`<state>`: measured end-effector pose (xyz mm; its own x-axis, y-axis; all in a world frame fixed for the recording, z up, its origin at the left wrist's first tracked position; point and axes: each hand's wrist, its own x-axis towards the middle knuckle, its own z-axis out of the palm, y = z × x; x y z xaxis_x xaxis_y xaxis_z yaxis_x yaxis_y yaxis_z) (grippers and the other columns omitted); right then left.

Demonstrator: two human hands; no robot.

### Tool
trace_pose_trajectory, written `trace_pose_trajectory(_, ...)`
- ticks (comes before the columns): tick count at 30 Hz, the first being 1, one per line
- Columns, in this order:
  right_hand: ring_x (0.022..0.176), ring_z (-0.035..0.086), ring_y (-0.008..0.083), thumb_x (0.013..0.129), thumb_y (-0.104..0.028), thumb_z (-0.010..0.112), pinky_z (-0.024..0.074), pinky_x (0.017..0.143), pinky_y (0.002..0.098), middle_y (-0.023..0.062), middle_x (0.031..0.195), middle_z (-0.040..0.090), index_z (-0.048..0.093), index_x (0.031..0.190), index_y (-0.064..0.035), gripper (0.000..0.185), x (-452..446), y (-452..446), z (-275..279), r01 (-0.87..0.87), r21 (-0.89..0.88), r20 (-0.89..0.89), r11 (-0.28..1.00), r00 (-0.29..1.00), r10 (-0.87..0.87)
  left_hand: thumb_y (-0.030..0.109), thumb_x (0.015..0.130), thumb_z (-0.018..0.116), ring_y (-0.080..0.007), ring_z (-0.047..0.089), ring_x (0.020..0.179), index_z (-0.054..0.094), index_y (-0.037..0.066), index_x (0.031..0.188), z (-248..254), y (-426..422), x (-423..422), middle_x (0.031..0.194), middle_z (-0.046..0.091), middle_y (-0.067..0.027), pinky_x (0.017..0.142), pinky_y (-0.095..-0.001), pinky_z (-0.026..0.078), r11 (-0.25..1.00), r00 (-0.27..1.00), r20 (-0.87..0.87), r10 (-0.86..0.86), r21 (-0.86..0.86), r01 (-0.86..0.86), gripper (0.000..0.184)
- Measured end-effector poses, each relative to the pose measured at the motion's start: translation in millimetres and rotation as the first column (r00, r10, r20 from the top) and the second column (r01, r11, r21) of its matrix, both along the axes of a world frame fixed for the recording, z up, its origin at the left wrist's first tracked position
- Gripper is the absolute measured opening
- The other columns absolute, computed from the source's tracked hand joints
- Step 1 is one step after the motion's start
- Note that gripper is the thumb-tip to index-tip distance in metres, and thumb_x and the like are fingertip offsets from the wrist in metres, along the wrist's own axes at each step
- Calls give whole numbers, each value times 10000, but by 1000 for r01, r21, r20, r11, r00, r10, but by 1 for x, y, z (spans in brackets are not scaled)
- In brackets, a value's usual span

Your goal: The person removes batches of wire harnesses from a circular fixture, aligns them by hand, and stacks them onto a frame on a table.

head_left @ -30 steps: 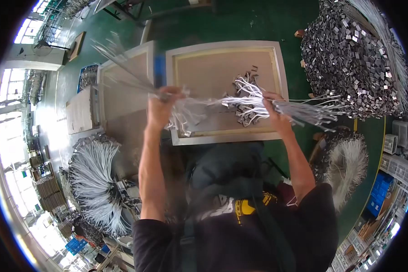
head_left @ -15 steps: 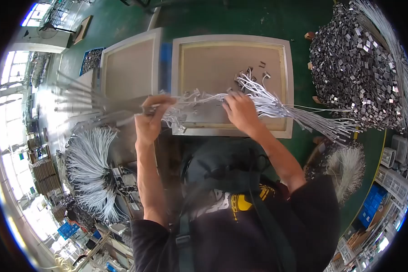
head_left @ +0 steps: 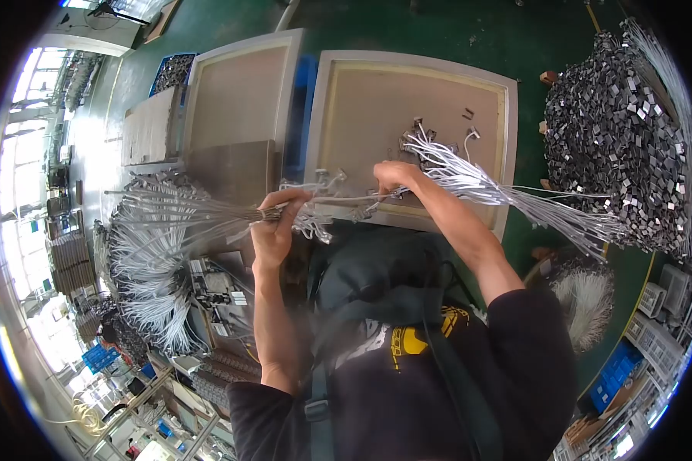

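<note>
My left hand (head_left: 273,230) is closed around a bundle of thin grey-white cables (head_left: 177,213), whose long tails fan out to the left. Small metal pieces (head_left: 315,224) hang on the bundle's short ends, just right of that hand. A white cable (head_left: 342,200) stretches from there to my right hand (head_left: 395,175), whose fingers are curled closed at its far end; the fingertips are partly hidden. Beyond the right hand, a second bundle of white cables (head_left: 469,180) lies across a framed board (head_left: 346,115), near loose small metal clips (head_left: 467,114).
A second framed panel (head_left: 238,100) stands to the left, with a blue bin (head_left: 174,71) behind it. A big heap of small metal pieces (head_left: 615,138) rises at the right. More cable bundles (head_left: 158,300) lie at lower left, and another (head_left: 584,300) at lower right.
The view has shifted, so the boards appear farther right. The cables in my left hand swung in a blur before and now hang sharper. My right hand has turned, its fingers pointing down.
</note>
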<state>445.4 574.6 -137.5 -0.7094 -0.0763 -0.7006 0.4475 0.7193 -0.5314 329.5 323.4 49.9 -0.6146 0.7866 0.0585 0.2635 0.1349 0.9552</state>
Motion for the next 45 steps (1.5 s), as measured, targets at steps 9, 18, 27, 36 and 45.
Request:
trace_pose_trajectory(9, 1002, 724, 314, 762, -232, 842, 590, 806, 435, 120, 1022, 771, 801, 1022, -96, 296, -12, -18, 14, -356, 215, 93, 909, 934, 344, -7, 984, 622, -203, 712, 1005, 646, -54, 1129, -4, -9, 23, 1025, 757, -156, 933, -310, 533, 998, 999, 44, 31, -52, -28, 154)
trace_pose_trajectory(18, 956, 741, 330, 843, -97, 593, 593, 820, 450, 155, 955, 764, 757, 919, -52, 186, -15, -26, -27, -204, 374, -299, 905, 897, 326, -28, 979, 620, -182, 711, 997, 653, -49, 1121, -5, -19, 34, 1021, 757, -144, 909, -286, 532, 991, 998, -2, 68, -118, -68, 148)
trace_pose_trajectory(27, 972, 711, 358, 913, -255, 636, 553, 830, 514, 219, 986, 724, 670, 925, -5, 253, -19, -12, 13, 431, 191, -837, 882, 542, -83, 54, 974, 653, -232, 728, 940, 631, -73, 1116, -2, -32, 20, 968, 755, -169, 897, -327, 550, 956, 952, 93, 293, -13, -293, 192)
trace_pose_trajectory(36, 911, 700, 400, 899, -351, 691, 552, 821, 497, 229, 893, 721, 750, 886, -33, 324, 25, -15, 41, 149, 247, -345, 957, 937, -57, 37, 986, 633, -223, 721, 927, 627, -83, 1133, 13, -24, 0, 956, 756, -189, 872, -328, 562, 910, 915, 7, 404, 100, -403, 189)
trace_pose_trajectory(45, 790, 712, 410, 801, -214, 700, 577, 710, 489, 229, 793, 713, 771, 867, -49, 192, 29, -23, 27, 290, 138, -525, 947, 832, -178, -2, 983, 612, -201, 720, 938, 645, -74, 1123, 7, -11, -2, 968, 759, -172, 882, -306, 554, 919, 920, 45, 388, 55, -390, 160)
